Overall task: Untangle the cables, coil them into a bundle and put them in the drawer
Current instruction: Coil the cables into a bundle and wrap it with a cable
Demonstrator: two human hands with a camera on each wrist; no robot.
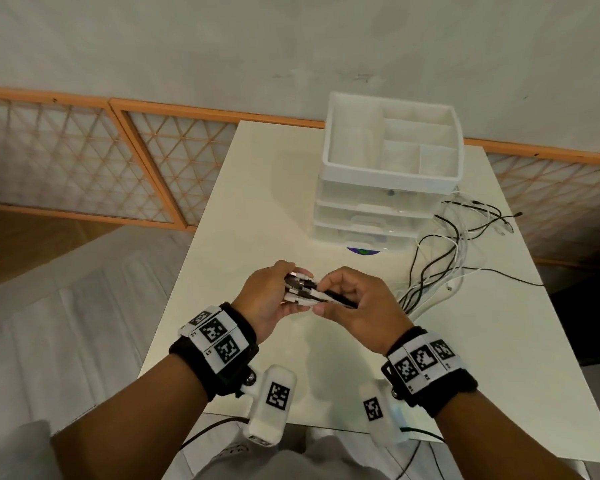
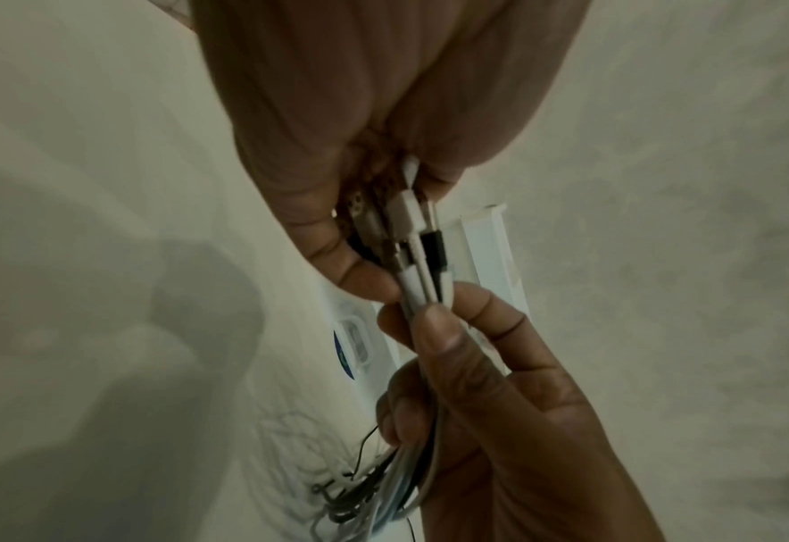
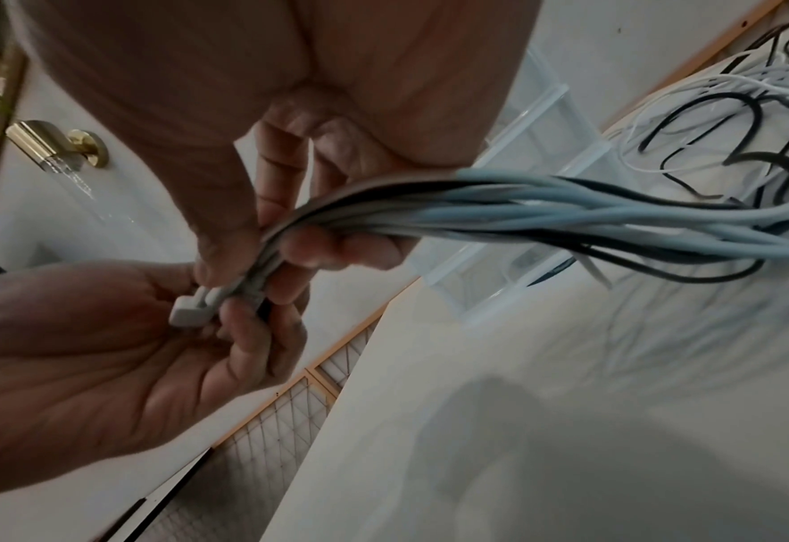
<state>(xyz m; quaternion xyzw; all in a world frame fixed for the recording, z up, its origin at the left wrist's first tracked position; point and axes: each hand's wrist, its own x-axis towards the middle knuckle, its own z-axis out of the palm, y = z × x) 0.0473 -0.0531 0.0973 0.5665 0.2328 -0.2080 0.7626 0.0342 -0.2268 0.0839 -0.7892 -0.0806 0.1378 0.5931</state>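
Both hands meet above the near half of a white table (image 1: 257, 188), working one end of a mixed set of black and white cables (image 1: 440, 268). A person's left hand (image 1: 264, 299) curls its fingers around the gathered connector ends (image 1: 300, 289), the plugs lying side by side in the palm, as the left wrist view shows most plainly. Close beside it, the right hand (image 1: 357, 303) pinches the same strands just behind the plugs, thumb pressed against fingers, with the cords passing on under the palm; the right wrist view shows them bunched together as they leave the grip. From there the cables trail off to the person's right and lie in loose, overlapping loops on the table beside a white drawer unit (image 1: 371, 216), whose drawers look closed from the head view and whose top tray (image 1: 392, 147) is divided into compartments. No coil has been formed yet, and the far ends remain scattered near the table's edge. Thin and light, the cords should bend easily and weigh little, but their smooth jackets may slip past one another and the slack loops could snag or re-cross if pulled hard. Holding the aligned plugs firmly in one hand, while the other draws along the strands to wind them, looks the surest place to take hold.
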